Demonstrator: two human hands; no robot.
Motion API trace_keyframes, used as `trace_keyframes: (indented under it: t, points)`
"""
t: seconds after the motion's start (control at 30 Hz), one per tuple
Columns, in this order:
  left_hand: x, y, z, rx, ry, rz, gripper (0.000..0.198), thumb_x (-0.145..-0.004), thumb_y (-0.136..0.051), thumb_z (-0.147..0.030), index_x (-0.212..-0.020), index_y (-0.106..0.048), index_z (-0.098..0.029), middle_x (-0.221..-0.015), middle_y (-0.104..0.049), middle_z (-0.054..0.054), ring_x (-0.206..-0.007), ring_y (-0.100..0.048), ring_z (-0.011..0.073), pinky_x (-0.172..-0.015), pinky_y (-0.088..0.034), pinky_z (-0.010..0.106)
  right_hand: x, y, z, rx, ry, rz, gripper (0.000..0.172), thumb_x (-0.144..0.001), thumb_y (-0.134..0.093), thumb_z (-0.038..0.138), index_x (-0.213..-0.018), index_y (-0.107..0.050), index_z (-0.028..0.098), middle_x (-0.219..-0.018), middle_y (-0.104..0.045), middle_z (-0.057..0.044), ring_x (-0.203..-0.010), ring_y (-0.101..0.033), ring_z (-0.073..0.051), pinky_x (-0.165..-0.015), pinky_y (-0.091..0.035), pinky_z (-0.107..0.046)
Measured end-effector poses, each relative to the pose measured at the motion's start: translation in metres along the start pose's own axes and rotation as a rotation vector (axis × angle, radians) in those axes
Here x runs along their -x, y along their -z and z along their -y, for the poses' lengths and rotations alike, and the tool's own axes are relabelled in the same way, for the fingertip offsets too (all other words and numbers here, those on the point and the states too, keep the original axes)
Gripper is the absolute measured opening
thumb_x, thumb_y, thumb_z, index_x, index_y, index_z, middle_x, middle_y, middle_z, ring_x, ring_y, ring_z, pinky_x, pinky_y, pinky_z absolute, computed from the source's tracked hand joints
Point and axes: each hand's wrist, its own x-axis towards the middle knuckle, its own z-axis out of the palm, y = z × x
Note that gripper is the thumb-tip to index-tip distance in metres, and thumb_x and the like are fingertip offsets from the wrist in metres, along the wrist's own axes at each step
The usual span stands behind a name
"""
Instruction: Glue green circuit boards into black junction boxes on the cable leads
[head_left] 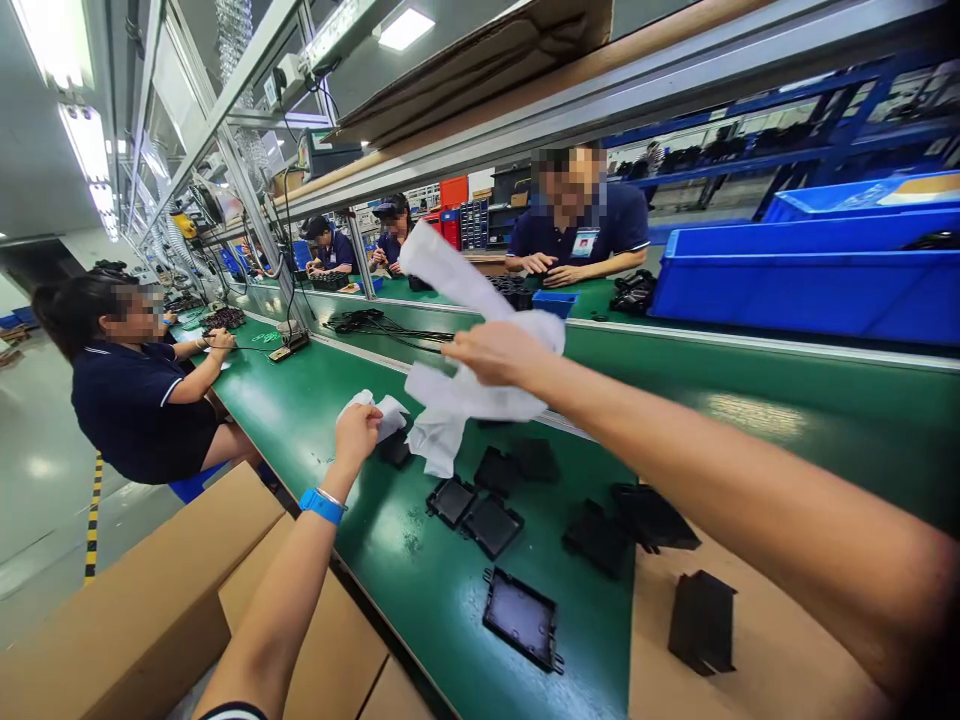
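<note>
My right hand [491, 352] is closed on a strip of thin white wrapping sheet [454, 265], raised over the bench; its ends are blurred and hang on both sides of the fist. Lower and to the left, my left hand [356, 435] pinches a crumpled white wrapping piece [390, 415] close to the bench top. Another white piece [437, 435] droops between the hands. Black plastic housings lie below them, among them an open tray-like housing [521, 618] near the front and a smaller one [493, 525] behind it.
Cardboard [780, 650] at right carries more black housings [703, 622]. Cardboard boxes [150, 590] stand along the bench's left edge. A metal rail frame [525, 150] crosses overhead. A large blue bin [802, 285] stands back right. Co-workers sit at left [135, 400] and across [577, 220].
</note>
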Motion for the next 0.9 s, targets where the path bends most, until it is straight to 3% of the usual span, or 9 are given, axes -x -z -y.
trace_keyframes:
  t: [0.07,0.2,0.27,0.33,0.5,0.67,0.73,0.83,0.9]
  points:
    - [-0.008,0.005,-0.003,0.032,0.028,-0.028,0.027,-0.092,-0.055,-0.032,-0.113,-0.057,-0.016,-0.115,-0.059,0.008,-0.098,-0.060,0.0203,-0.084,-0.051,0.041,-0.001,-0.041,0.007,-0.002,-0.009,0.179,0.028,-0.060,-0.071,0.032,-0.085,-0.070,0.019,-0.066,-0.067,-0.010,-0.064,-0.062,-0.027,-0.058,-0.044,-0.036]
    - [-0.031,0.017,-0.019,0.132,0.016,-0.033,0.026,-0.092,-0.055,-0.033,-0.112,-0.058,-0.016,-0.114,-0.059,0.008,-0.097,-0.060,0.0199,-0.084,-0.052,0.040,-0.012,-0.086,0.029,-0.066,-0.045,0.292,0.067,-0.066,-0.069,0.052,-0.123,-0.058,0.020,-0.094,-0.069,-0.013,-0.083,-0.064,-0.030,-0.064,-0.046,-0.034]
    - [-0.047,0.022,-0.029,0.188,-0.003,-0.004,0.026,-0.092,-0.056,-0.033,-0.111,-0.058,-0.015,-0.112,-0.060,0.008,-0.095,-0.061,0.0194,-0.082,-0.052,0.039,-0.023,-0.092,0.041,-0.104,-0.073,0.284,0.062,-0.076,-0.063,0.053,-0.127,-0.054,0.020,-0.103,-0.067,-0.011,-0.090,-0.063,-0.026,-0.071,-0.047,-0.034]
    - [-0.061,0.026,-0.035,0.239,-0.013,0.014,0.027,-0.091,-0.057,-0.032,-0.111,-0.058,-0.014,-0.110,-0.061,0.007,-0.093,-0.062,0.0192,-0.080,-0.053,0.039,-0.034,-0.092,0.047,-0.140,-0.112,0.249,0.045,-0.085,-0.055,0.050,-0.117,-0.058,0.019,-0.104,-0.066,-0.008,-0.090,-0.062,-0.020,-0.077,-0.047,-0.035]
    - [-0.070,0.032,-0.022,0.300,0.038,-0.035,0.032,-0.091,-0.057,-0.032,-0.118,-0.055,-0.015,-0.119,-0.057,0.009,-0.102,-0.059,0.0222,-0.085,-0.051,0.043,-0.054,-0.063,0.040,-0.219,-0.168,0.075,0.024,-0.088,-0.051,0.038,-0.093,-0.064,0.018,-0.097,-0.067,-0.004,-0.088,-0.060,-0.017,-0.075,-0.043,-0.029]
    - [-0.039,0.020,0.024,0.233,0.237,-0.048,0.030,-0.090,-0.058,-0.032,-0.116,-0.056,-0.016,-0.121,-0.056,0.009,-0.106,-0.057,0.0235,-0.088,-0.049,0.045,-0.050,0.005,0.017,-0.236,-0.200,-0.157,0.026,-0.085,-0.049,0.038,-0.081,-0.063,0.017,-0.085,-0.066,-0.004,-0.081,-0.058,-0.018,-0.069,-0.037,-0.027]
    - [-0.031,0.015,0.039,0.245,0.294,-0.054,0.030,-0.091,-0.057,-0.032,-0.116,-0.056,-0.016,-0.120,-0.056,0.009,-0.103,-0.058,0.0225,-0.087,-0.050,0.043,-0.043,0.034,0.007,-0.174,-0.263,-0.326,0.023,-0.082,-0.052,0.036,-0.078,-0.062,0.016,-0.084,-0.064,-0.005,-0.079,-0.056,-0.019,-0.068,-0.037,-0.029]
    - [-0.031,0.012,0.052,0.313,0.331,-0.077,0.031,-0.092,-0.056,-0.033,-0.118,-0.055,-0.016,-0.117,-0.057,0.009,-0.099,-0.060,0.0215,-0.083,-0.052,0.042,-0.035,0.060,0.000,0.007,-0.255,-0.551,0.013,-0.076,-0.052,0.018,-0.086,-0.061,0.017,-0.101,-0.061,-0.008,-0.087,-0.055,-0.022,-0.071,-0.038,-0.032]
    - [-0.033,0.012,0.053,0.362,0.308,-0.089,0.033,-0.092,-0.055,-0.033,-0.119,-0.054,-0.015,-0.117,-0.058,0.009,-0.098,-0.060,0.0214,-0.082,-0.052,0.041,-0.032,0.055,0.006,0.064,-0.150,-0.452,0.031,-0.076,-0.046,0.007,-0.102,-0.058,0.019,-0.116,-0.056,-0.009,-0.093,-0.054,-0.023,-0.074,-0.038,-0.034]
